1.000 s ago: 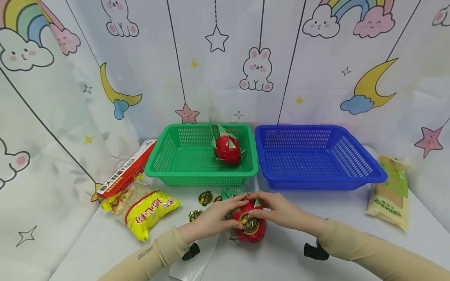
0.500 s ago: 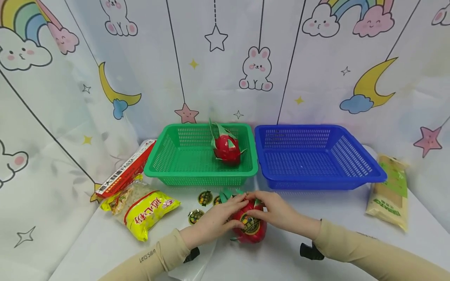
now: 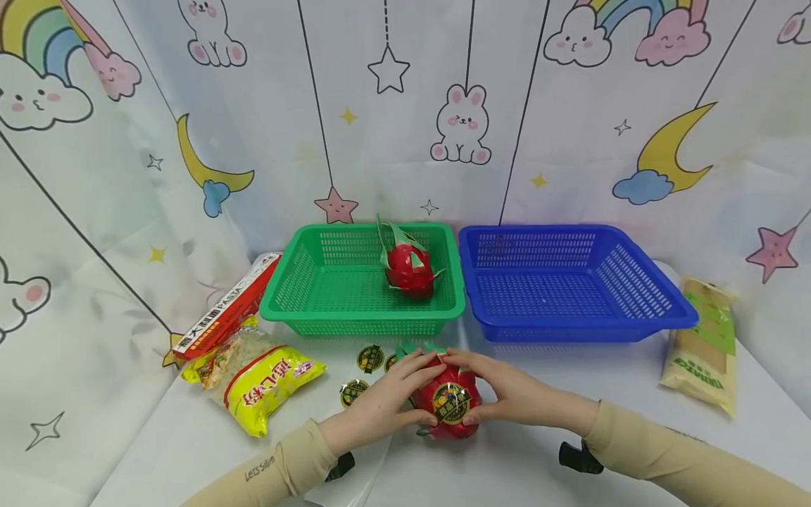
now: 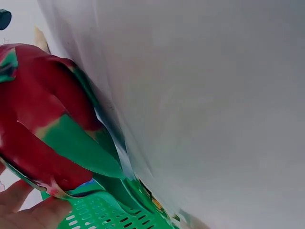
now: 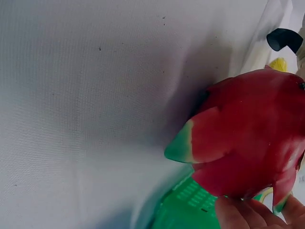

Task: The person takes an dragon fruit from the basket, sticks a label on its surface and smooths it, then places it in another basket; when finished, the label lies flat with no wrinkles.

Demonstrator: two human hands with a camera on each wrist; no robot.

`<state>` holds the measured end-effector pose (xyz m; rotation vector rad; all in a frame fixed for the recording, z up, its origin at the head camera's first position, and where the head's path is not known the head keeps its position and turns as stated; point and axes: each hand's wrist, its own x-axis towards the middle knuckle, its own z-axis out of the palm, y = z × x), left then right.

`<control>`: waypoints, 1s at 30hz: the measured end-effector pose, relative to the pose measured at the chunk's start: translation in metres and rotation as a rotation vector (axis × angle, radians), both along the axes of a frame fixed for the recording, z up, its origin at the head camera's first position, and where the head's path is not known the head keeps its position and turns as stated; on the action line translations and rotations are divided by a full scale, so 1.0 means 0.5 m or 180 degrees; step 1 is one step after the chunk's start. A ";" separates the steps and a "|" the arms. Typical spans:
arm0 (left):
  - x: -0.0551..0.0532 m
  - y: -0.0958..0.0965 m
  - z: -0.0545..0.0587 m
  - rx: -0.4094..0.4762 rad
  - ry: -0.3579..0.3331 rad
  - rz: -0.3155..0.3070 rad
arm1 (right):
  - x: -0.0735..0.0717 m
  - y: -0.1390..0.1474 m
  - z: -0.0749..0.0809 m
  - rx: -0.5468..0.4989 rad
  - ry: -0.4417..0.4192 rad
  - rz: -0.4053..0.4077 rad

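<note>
A red dragon fruit (image 3: 457,379) with green leaf tips lies on the white table in front of the baskets. On its upward side is a round black-and-gold sticker (image 3: 451,403). My left hand (image 3: 383,405) holds the fruit from the left, thumb beside the sticker's lower left edge. From the other side my right hand (image 3: 519,394) grips it, its thumb at the sticker's lower right. Both wrist views show the fruit close up, the dragon fruit (image 4: 43,105) at the left wrist's edge and fingertips (image 5: 238,212) touching it in the right wrist view.
Behind stand a green basket (image 3: 362,315) holding another dragon fruit (image 3: 410,271) and a blue basket (image 3: 570,331). Left are a red pasta box (image 3: 228,306) and a yellow bag (image 3: 260,384). Several loose stickers (image 3: 353,391) lie by my left hand; a beige packet (image 3: 700,348) lies far right.
My right thumb has shifted from the sticker's upper edge down to its lower right side. The right hand moved slightly right, and the sticker shows more fully. My left hand stays nearly in place.
</note>
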<state>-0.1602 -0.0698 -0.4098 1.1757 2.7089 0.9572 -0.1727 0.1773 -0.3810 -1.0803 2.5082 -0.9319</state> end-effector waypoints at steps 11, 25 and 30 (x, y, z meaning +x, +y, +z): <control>-0.005 -0.004 0.043 0.0479 -0.1368 0.0775 | -0.004 -0.007 -0.003 -0.0172 -0.0578 -0.0565; 0.015 0.024 0.002 0.1450 -0.2794 0.1037 | -0.012 -0.028 -0.021 -0.0024 -0.1329 -0.1107; 0.015 0.028 0.000 0.1776 -0.2931 0.1055 | -0.013 -0.032 -0.017 0.0060 -0.1202 -0.1131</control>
